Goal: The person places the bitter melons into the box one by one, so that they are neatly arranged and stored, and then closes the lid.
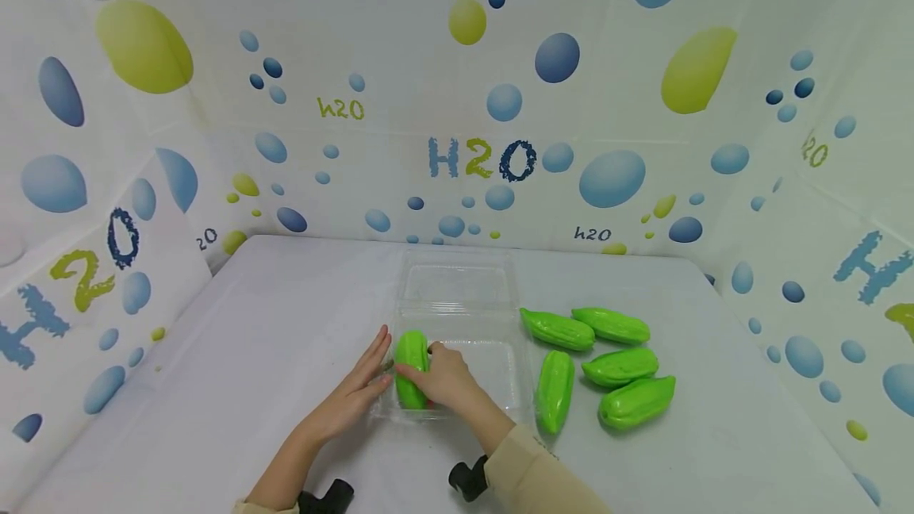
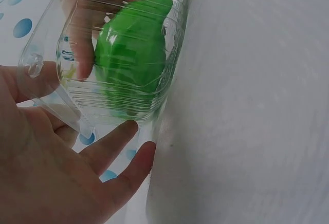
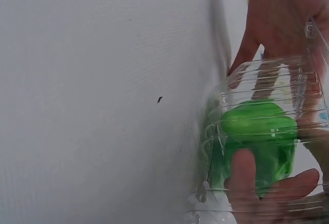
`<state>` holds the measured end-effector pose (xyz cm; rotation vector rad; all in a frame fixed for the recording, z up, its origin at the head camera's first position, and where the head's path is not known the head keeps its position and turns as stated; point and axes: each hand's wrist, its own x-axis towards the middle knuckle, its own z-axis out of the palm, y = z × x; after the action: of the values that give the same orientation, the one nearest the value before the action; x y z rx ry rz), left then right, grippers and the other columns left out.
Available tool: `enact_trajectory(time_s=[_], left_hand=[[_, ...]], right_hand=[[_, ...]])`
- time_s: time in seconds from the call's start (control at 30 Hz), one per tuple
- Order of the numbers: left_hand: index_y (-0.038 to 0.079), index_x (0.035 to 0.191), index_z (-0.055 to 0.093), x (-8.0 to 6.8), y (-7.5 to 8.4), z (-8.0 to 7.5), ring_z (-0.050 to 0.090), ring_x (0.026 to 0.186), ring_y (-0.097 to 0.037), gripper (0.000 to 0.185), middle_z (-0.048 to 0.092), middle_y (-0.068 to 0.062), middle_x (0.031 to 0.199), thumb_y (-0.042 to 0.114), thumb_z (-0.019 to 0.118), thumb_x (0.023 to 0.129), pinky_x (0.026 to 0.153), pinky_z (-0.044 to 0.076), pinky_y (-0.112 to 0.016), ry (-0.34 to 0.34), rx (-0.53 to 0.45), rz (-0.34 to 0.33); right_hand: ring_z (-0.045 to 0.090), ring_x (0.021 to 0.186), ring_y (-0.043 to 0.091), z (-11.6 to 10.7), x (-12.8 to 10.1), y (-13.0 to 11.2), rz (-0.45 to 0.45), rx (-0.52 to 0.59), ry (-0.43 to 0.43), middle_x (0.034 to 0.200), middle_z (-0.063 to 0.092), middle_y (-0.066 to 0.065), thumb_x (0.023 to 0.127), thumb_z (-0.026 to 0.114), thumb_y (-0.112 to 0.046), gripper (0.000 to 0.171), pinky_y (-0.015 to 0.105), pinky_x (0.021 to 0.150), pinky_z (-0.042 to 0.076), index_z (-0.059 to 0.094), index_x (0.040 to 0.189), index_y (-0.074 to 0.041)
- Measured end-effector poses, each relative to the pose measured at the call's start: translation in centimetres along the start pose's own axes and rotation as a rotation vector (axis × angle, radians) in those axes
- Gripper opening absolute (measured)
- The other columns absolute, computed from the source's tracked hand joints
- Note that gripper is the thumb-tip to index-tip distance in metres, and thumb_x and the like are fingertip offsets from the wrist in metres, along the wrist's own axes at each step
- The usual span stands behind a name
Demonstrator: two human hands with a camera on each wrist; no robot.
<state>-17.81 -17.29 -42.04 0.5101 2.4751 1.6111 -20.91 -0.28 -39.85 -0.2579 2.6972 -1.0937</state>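
A clear plastic clamshell box (image 1: 485,355) lies on the table with its lid (image 1: 457,280) folded back. Inside, along the left wall, sits a green ridged vegetable, like a bitter melon (image 1: 410,351), its length running front to back. My right hand (image 1: 446,379) reaches in and grips it, thumb across its top and fingers on its right side. The right wrist view shows these fingers (image 3: 242,170) through the clear wall. My left hand (image 1: 351,391) rests against the box's left side, fingers extended. In the left wrist view, its thumb side touches the rim.
Right of the box lie several more green vegetables (image 1: 620,367), one (image 1: 554,391) close beside the box wall. The white-covered table (image 1: 286,324) meets a patterned cloth backdrop (image 1: 400,101) at the back and sides. Black wrist mounts (image 1: 469,479) sit under both wrists.
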Motion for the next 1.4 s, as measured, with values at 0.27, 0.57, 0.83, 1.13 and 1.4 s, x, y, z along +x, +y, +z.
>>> enact_trajectory(time_s=[0.27,0.57,0.83,1.13,1.4], left_hand=[[0.005,0.147,0.01,0.1,0.0,0.0,0.003,0.138,-0.033,0.061,-0.003,-0.007,0.153,0.02,0.043,0.097,0.105,0.011,-0.059,0.0,0.007,-0.009],[0.006,0.147,0.012,0.1,0.2,0.0,0.006,0.137,-0.033,0.06,-0.002,-0.007,0.153,0.021,0.043,0.097,0.104,0.015,-0.058,0.005,0.015,-0.027],[0.006,0.147,0.009,0.2,-0.3,0.1,0.008,0.137,-0.034,0.061,-0.003,-0.004,0.153,0.023,0.042,0.098,0.104,0.014,-0.059,0.009,0.025,-0.032],[0.004,0.146,0.009,0.2,-0.4,0.1,0.019,0.133,-0.04,0.061,-0.003,-0.01,0.153,0.023,0.041,0.098,0.102,0.017,-0.06,0.011,0.037,-0.006],[0.006,0.147,0.009,0.3,-0.4,0.1,0.023,0.132,-0.039,0.061,-0.002,-0.008,0.153,0.022,0.041,0.098,0.103,0.02,-0.059,0.021,0.041,-0.017]], right_hand=[[0.061,0.074,0.026,0.2,0.1,-0.2,-0.007,0.018,0.029,0.09,0.06,0.021,0.081,0.066,-0.043,0.073,0.036,0.059,0.053,0.043,0.122,0.013],[0.055,0.056,0.016,1.0,0.4,-0.1,-0.015,0.053,0.053,0.071,0.054,0.008,0.079,0.067,-0.046,0.066,0.025,0.043,0.046,0.047,0.109,0.009],[0.057,0.053,0.019,0.4,0.3,0.0,-0.001,0.026,0.049,0.086,0.06,0.024,0.083,0.061,-0.049,0.077,0.028,0.045,0.047,0.04,0.124,0.014],[0.059,0.044,0.02,-1.0,-0.2,0.6,0.042,0.061,0.004,0.11,0.055,0.033,0.087,0.051,-0.053,0.08,0.035,0.061,0.05,0.031,0.136,0.007],[0.057,0.046,0.017,-2.3,-0.8,1.3,-0.013,0.067,-0.002,0.062,0.06,0.008,0.089,0.049,-0.053,0.078,0.03,0.053,0.045,0.029,0.138,0.004]])
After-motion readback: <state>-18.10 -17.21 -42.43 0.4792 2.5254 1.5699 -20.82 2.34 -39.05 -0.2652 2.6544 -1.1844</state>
